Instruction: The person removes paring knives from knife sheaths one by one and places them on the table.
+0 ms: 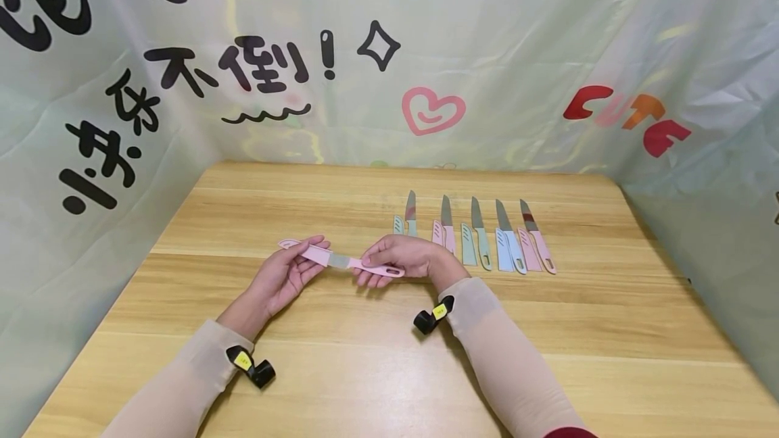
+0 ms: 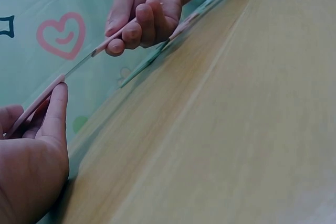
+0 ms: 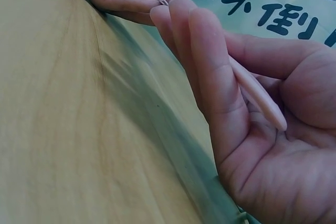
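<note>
Above the table my right hand [image 1: 404, 257] pinches the pink handle of a knife [image 1: 380, 270] between thumb and fingers. The knife's blade runs partly into a pink sheath [image 1: 316, 254], with a short stretch of grey metal showing between sheath and handle. My left hand [image 1: 286, 272] holds that sheath between thumb and fingers, palm turned up. In the left wrist view, the knife [image 2: 114, 36] and sheath [image 2: 39, 100] line up on one slant. The right wrist view shows the handle's end [image 3: 262, 98] lying across my right palm.
Behind my right hand several knives lie in a row, each beside its sheath: a green knife [image 1: 481, 235], a blue knife [image 1: 511, 238] and a pink knife [image 1: 538, 238] among them. The wooden table [image 1: 341, 370] meets a printed cloth [image 1: 517, 53] at the back and sides.
</note>
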